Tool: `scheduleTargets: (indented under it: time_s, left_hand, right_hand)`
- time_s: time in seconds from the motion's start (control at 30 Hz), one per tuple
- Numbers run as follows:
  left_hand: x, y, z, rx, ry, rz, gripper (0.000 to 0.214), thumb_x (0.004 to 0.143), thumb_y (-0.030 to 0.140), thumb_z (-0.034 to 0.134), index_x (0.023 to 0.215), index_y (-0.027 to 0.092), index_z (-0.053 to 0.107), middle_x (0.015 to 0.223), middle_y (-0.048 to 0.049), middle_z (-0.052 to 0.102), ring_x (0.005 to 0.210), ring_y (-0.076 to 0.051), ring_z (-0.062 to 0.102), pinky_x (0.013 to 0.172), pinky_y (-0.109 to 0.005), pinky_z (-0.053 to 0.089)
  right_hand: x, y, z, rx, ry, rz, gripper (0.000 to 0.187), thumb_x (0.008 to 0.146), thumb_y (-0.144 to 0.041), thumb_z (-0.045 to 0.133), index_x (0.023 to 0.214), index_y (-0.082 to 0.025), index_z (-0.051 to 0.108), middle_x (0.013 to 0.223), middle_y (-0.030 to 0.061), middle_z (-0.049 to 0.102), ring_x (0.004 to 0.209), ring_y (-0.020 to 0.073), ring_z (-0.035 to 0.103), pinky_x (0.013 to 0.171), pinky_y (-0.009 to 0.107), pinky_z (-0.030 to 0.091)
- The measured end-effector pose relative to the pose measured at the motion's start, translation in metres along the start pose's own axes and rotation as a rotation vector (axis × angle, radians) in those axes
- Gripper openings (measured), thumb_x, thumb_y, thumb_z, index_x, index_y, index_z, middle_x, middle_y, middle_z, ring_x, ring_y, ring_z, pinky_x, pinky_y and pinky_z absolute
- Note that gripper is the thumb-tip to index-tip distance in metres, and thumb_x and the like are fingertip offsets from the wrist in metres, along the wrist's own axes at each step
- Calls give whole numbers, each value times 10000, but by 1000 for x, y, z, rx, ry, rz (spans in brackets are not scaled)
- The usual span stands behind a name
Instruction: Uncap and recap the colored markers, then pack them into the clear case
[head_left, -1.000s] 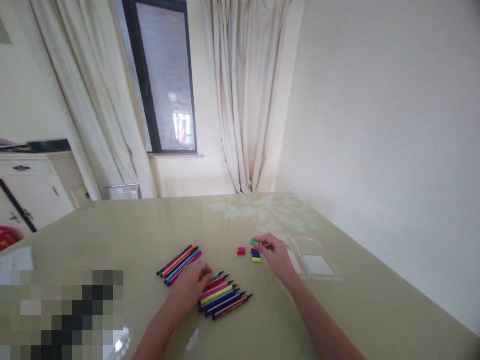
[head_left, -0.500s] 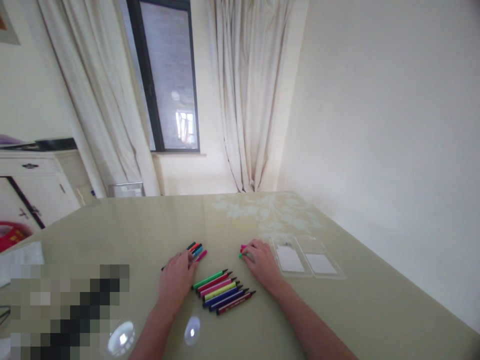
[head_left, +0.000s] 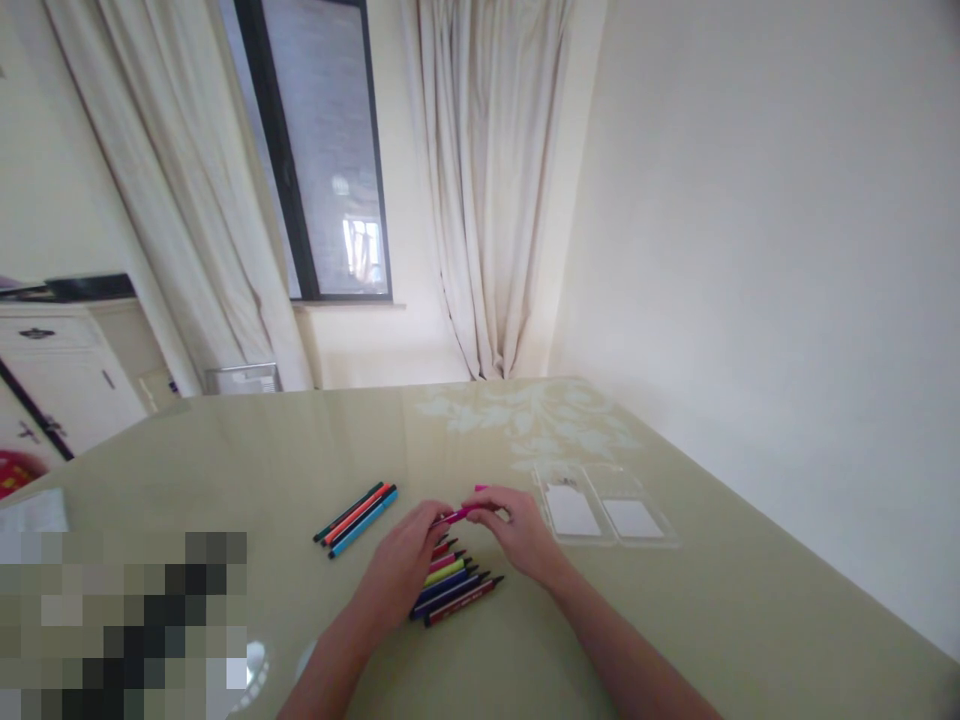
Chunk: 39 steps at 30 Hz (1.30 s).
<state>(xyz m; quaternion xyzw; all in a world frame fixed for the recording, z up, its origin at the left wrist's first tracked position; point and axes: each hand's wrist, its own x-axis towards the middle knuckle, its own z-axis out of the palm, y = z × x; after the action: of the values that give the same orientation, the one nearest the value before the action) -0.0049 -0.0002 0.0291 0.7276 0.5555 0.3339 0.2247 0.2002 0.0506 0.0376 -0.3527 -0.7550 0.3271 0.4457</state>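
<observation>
Above a row of markers, my left hand (head_left: 403,552) grips a pink marker (head_left: 454,516) by its barrel. The fingers of my right hand (head_left: 517,522) are closed on the other end of that marker. Beneath and beside my left hand lie several uncapped markers (head_left: 463,598), side by side with dark tips toward the right; the hand hides part of the row. Several capped markers (head_left: 364,522) in blue, orange, black and dark green lie to the left. A small pink piece (head_left: 481,488), perhaps a cap, shows behind my right fingers.
A clear plastic case (head_left: 630,543) with white cards inside lies open on the glossy table (head_left: 225,460), right of my right hand. White paper (head_left: 34,512) rests at the left edge. The lower left corner is pixelated.
My left hand has moved right from the capped markers with the pink marker. My right hand has shifted slightly left, and both hands now meet on it. The green piece at my right fingers is no longer visible.
</observation>
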Motion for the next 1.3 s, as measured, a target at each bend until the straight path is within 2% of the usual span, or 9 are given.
scheduleTargets:
  time_s: [0.17,0.23,0.3,0.57,0.73,0.9,1.03,1.2,1.3]
  left_hand:
    - [1,-20,-20,118,119,-104,345,1029,445,325,1059,237,599,970,-51,704,910,-242,665,829,-345,485]
    - [1,-29,-25,170,141,-102,335,1018,431,345,1028,230,613,983,-60,689,930,-245,654,850,-354,479]
    - [0,-36,-25,226,121,-108,317,1005,402,378,994,224,640,1036,-73,674,963,-245,644,875,-362,469]
    - [-1,-42,-22,280,16,-166,262,977,310,467,990,207,707,1039,-81,677,1012,-243,633,909,-360,451]
    - [-1,-41,-24,285,0,-191,220,956,299,513,994,215,711,1023,-70,709,984,-240,646,873,-351,453]
    - [-1,-39,-25,256,-21,-219,195,925,350,550,921,218,693,962,-53,721,919,-229,657,821,-333,459]
    - [0,-37,-23,212,-49,-209,239,911,371,550,911,205,722,955,-63,726,906,-228,658,827,-336,464]
    - [1,-38,-24,217,-52,-203,271,931,365,518,843,215,727,881,-39,738,870,-219,669,778,-308,461]
    - [1,-44,-33,266,33,-271,268,955,322,473,873,209,702,919,-58,741,890,-238,671,788,-324,458]
  right_hand:
    - [11,20,-46,196,291,99,206,843,-402,739,952,-234,789,953,59,797,899,234,725,858,381,571]
    - [11,27,-58,244,313,96,235,812,-416,773,945,-223,783,942,64,796,906,235,724,868,388,571]
    - [10,28,-62,253,288,83,251,809,-426,784,947,-217,781,953,70,794,922,236,722,875,391,570]
    - [6,2,-52,144,219,0,190,824,-405,781,920,-241,795,892,56,772,806,210,666,784,351,540]
    - [6,4,-45,11,190,-49,195,856,-415,751,952,-253,802,872,53,721,756,193,613,727,322,516]
    - [1,17,-18,-329,40,-34,161,921,-303,662,993,-251,797,951,65,732,910,225,654,840,350,500]
    - [-1,24,-2,-522,-66,-32,102,894,-212,692,950,-246,770,1065,52,760,1038,245,657,937,385,447]
    - [-1,24,1,-625,-98,-34,47,883,-192,703,908,-230,715,1070,38,762,1033,237,653,918,365,411]
    - [0,22,1,-659,-93,-34,30,893,-202,694,889,-231,702,1049,39,749,1010,235,642,899,356,408]
